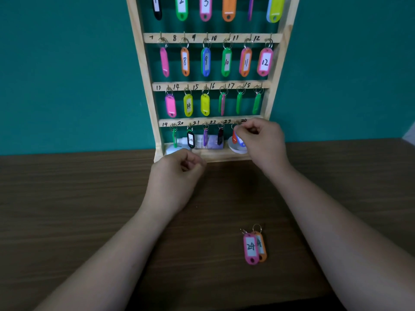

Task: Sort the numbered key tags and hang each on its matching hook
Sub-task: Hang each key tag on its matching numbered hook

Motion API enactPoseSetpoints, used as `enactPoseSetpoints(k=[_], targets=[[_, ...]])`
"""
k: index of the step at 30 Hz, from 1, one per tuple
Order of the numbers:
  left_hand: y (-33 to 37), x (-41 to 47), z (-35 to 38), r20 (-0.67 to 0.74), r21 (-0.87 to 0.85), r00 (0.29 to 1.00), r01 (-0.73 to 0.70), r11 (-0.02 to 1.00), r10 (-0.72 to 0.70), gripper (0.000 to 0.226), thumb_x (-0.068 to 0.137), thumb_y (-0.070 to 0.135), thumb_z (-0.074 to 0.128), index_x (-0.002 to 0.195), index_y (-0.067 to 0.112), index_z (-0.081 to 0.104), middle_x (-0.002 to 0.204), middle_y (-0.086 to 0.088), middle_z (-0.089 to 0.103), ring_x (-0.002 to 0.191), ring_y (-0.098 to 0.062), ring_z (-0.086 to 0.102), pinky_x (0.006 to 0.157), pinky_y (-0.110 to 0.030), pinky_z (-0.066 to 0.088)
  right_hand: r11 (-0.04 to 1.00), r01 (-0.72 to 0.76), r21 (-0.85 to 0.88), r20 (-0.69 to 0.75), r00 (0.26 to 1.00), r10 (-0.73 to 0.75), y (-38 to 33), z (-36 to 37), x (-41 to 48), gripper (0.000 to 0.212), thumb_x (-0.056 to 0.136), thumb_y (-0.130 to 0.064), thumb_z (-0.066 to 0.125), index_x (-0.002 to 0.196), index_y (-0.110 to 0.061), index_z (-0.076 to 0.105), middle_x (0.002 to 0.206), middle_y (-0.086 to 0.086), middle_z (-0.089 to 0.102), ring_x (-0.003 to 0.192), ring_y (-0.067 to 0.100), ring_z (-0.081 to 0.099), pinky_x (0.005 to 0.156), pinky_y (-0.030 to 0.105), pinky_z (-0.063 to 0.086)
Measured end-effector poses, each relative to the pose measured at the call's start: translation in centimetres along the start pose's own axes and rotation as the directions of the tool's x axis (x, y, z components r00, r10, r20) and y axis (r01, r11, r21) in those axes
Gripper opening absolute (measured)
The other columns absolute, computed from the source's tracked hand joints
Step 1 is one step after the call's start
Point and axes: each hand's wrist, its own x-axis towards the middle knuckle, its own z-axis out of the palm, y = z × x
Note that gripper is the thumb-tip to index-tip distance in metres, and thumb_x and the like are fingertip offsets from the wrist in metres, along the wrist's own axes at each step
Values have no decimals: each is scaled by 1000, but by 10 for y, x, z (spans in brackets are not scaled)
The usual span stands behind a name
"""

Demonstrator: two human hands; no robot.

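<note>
Right hand (260,140) fingers pinch the ring of the blue tag (242,142) by the bottom hooks (205,125), left hand (177,173) curled, empty; seat it fully on the matching one before letting go.

Bare worktop (89,198) lies open left of the left hand (176,176) and between the forearms, except two key tags (254,245) by the right forearm; the wooden key rack (146,86) blocks ahead.

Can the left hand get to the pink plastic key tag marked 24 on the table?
Probably yes. The left hand holds nothing visible, and bare brown wooden table lies between it and the pink plastic key tag marked 24. An orange plastic tag lies partly under it.
</note>
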Motion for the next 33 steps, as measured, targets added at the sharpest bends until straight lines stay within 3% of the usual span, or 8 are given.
enactPoseSetpoints(k=[8, 14, 17, 20, 27, 29, 33], targets=[[-1, 0, 6, 57, 28, 998, 12, 1000, -13, 10, 94, 31, 75, 85, 28, 76, 77, 9, 70, 78, -5, 62, 61, -12, 44, 997, 29, -75, -82, 996, -35, -5, 6, 2, 22, 97, -30, 75, 76, -26, 75, 65, -19, 66, 69, -6, 65, 59, 6, 40], [-4, 1, 7, 57, 36, 998, 0, 999, -2, 9, 92, 28, 75, 83, 29, 76, 74, 12, 69, 76, -2, 62, 62, -11, 43, 997, -20, -76, -44, 999, 17, -8, 4, 2, 26, 100, -31, 72, 77, -19, 77, 62, -14, 66, 61, 7, 70, 59, 23, 50], [-5, 1, 7, 64, 40, 998, -4, 999, 2, 9, 91, 28, 76, 82, 31, 76, 74, 17, 68, 76, -1, 62, 61, -10, 42, 996, -43, -73, -8, 999, 43, -9, 3, 1, 28, 101, -28, 72, 73, -26, 73, 60, -15, 69, 53, 3, 67, 53, 19, 51], [-5, 1, 7, 68, 34, 998, -3, 999, 1, 9, 91, 27, 75, 82, 31, 76, 73, 19, 67, 74, -1, 62, 61, -10, 42, 996, -63, -58, 1, 998, 63, -9, 1, 1, 28, 102, -25, 72, 75, -19, 75, 60, -13, 70, 46, 1, 65, 46, 13, 46], [-6, 1, 5, 74, 52, 997, -23, 998, 19, 11, 91, 25, 75, 82, 31, 76, 75, 15, 69, 77, 1, 62, 62, -8, 42, 974, -34, -224, 30, 999, 42, -8, -4, 2, 28, 99, -32, 73, 78, -14, 76, 67, 0, 73, 61, 19, 73, 64, 49, 63], [-7, 1, 4, 102, 59, 995, -25, 998, 19, 11, 91, 26, 76, 82, 32, 76, 77, 19, 68, 77, 2, 62, 62, -8, 42, 965, -44, -258, 66, 996, 63, -8, -9, 3, 29, 96, -40, 76, 78, -18, 75, 65, -1, 73, 62, 17, 73, 65, 48, 64], [-9, -2, 5, 202, 61, 979, -49, 997, 36, 10, 90, 30, 77, 82, 35, 76, 82, 26, 69, 80, 3, 62, 65, -7, 44, 922, -73, -379, 212, 964, 163, -9, -21, 2, 34, 92, -54, 75, 76, -24, 71, 60, -10, 73, 50, 4, 67, 59, 34, 57]])
